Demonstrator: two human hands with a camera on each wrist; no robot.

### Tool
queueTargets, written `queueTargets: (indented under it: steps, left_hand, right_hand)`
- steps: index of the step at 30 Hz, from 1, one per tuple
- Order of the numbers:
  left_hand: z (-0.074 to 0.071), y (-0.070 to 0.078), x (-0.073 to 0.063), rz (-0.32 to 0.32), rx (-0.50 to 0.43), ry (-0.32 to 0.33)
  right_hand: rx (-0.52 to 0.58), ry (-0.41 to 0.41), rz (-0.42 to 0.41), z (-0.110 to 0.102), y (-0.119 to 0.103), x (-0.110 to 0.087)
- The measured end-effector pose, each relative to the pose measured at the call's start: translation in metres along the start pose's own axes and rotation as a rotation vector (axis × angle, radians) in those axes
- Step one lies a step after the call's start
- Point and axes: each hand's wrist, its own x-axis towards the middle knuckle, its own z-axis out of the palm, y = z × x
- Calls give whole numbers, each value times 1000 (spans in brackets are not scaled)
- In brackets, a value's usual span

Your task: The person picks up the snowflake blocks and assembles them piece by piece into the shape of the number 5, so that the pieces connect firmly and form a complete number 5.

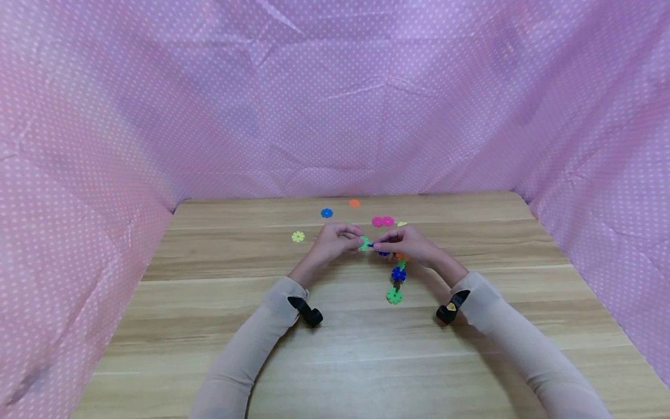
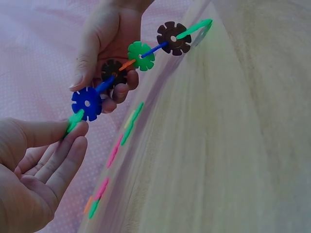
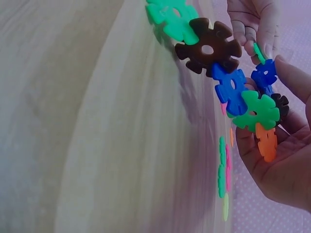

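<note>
My left hand (image 1: 337, 241) pinches a green notched plastic disc (image 2: 74, 121) between thumb and fingers. That disc meets a dark blue disc (image 2: 87, 104) at one end of a chain of interlocking discs. With curled fingers, my right hand (image 1: 413, 244) holds this chain close to the blue end. A dark brown disc (image 2: 112, 72) lies against its fingers. Farther along come an orange disc (image 3: 266, 142), a green disc (image 3: 260, 112), a blue disc (image 3: 231, 89) and a brown disc (image 3: 208, 47). The other end is a green disc (image 1: 394, 296), nearest my body in the head view.
Loose discs lie toward the back of the wooden table (image 1: 366, 361): yellow (image 1: 298, 236), blue (image 1: 327, 213), orange (image 1: 354, 203) and two pink ones (image 1: 382, 222). A yellow disc (image 1: 401, 224) shows behind my right hand. Pink dotted cloth (image 1: 335, 105) surrounds the table's back and sides.
</note>
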Motion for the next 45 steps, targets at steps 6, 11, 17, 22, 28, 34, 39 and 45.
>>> queueTargets:
  steps: [6,11,17,22,28,34,39,45]
  left_hand:
    - [2,0,0,-1,-12,13]
    - [4,0,0,0,-41,14]
    - [6,0,-1,9,-48,18]
    - [5,-1,-2,14,-44,7]
    - [3,-3,-1,19,-39,-9]
    - [3,-4,-1,23,-27,-17]
    - [2,-3,-2,22,-7,-9]
    - [3,-3,-1,27,-14,-8]
  right_hand:
    - [14,14,21,2,-1,1]
    - [2,35,37,4,0,1]
    - [-17,63,43,5,4,3]
    - [-11,59,52,6,3,2]
    - [-14,34,44,4,2,2]
    - [-23,0,25,2,4,3]
    - [-15,-13,14,2,2,2]
    - [21,-31,25,3,-2,3]
